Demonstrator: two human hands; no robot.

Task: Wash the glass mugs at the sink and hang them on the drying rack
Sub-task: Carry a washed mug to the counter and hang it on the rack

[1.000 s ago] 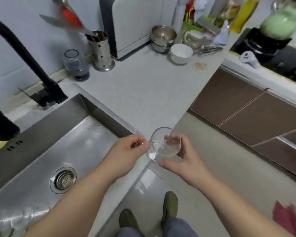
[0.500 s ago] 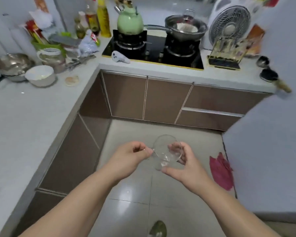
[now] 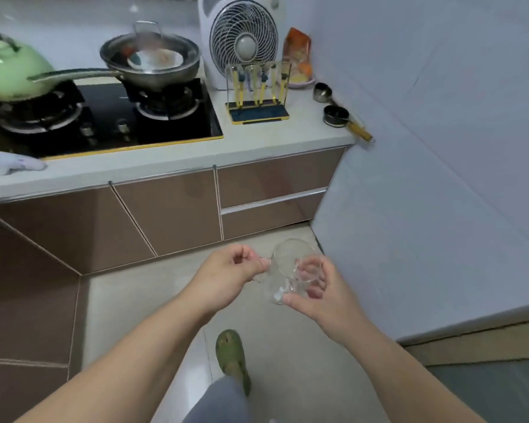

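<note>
A clear glass mug is held over the floor in front of me, tilted with its mouth facing away. My left hand pinches its handle. My right hand cups its body and base from the right, fingers curled round the glass. The drying rack, with yellow pegs on a dark yellow-edged tray, stands on the counter right of the stove, in front of a white fan. Whether anything hangs on its pegs I cannot make out.
A black gas stove carries a steel pan and a green kettle. Two small metal cups sit by the right wall. Brown cabinets run below the counter. My green shoe is on the tiled floor.
The view has swung right, from the sink past the counter corner to the stove counter and the rack. Both hands keep the same hold on the mug.
</note>
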